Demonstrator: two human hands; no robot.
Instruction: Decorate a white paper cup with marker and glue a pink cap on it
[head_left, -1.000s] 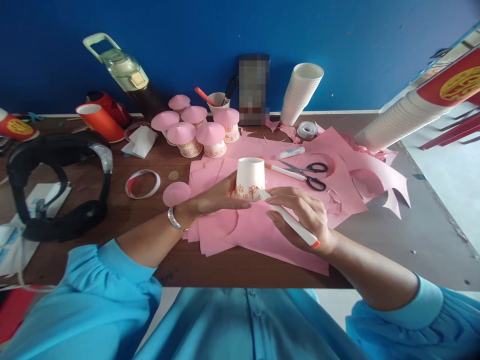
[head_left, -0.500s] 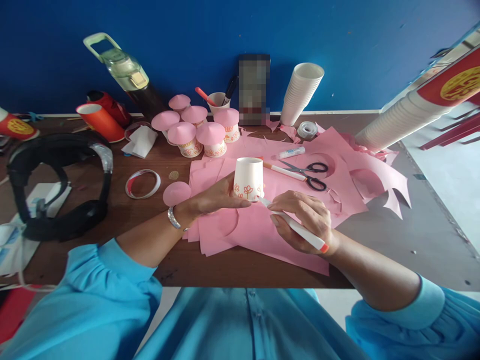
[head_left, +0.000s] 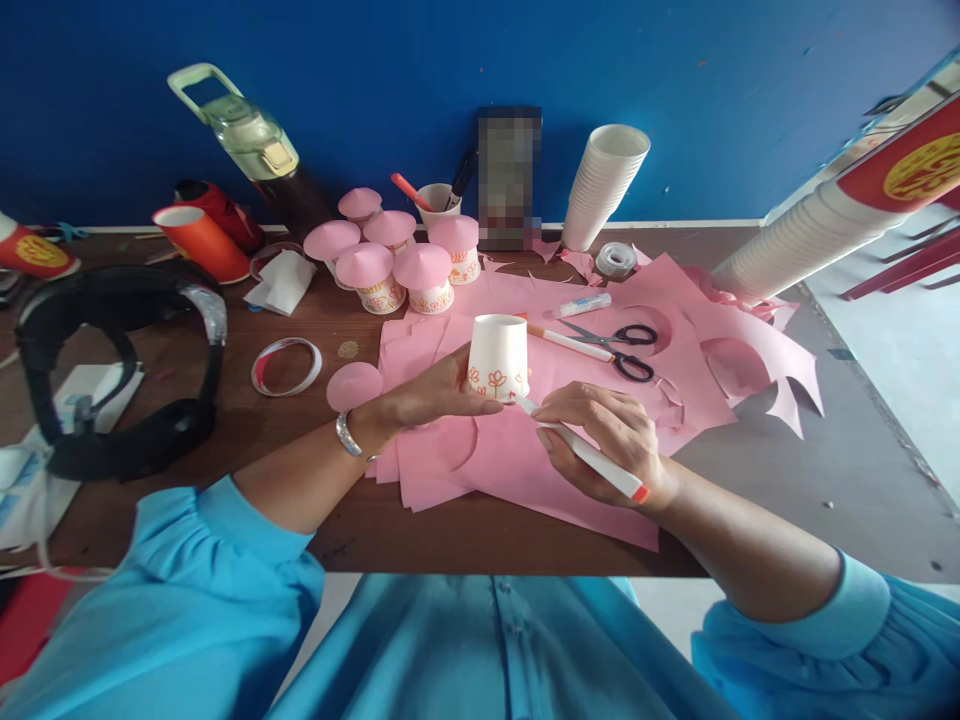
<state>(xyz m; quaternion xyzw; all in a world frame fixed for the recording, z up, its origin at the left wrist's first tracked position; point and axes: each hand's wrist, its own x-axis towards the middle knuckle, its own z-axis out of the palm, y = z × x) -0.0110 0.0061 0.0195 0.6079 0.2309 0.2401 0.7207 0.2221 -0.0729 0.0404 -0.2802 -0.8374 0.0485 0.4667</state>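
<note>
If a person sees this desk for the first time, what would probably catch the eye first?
Probably the cluster of six cups with pink cone roofs, toward the back, left of centre, before the blue wall. Next, in the middle, the white cup with orange flowers in the left hand, near the marker in the right hand. Pink paper sheets spread beneath them.

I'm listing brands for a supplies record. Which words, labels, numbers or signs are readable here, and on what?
None can be read with certainty.
Far-right red-and-yellow wrapper: marks in the yellow circle, unclear.
Far-left red-and-yellow wrapper: round mark, too blurred.
Small white tube: blue print, too small.
Dark upright panel: pixelated.
White cup in the left hand: orange flower drawings, no lettering visible.
</note>
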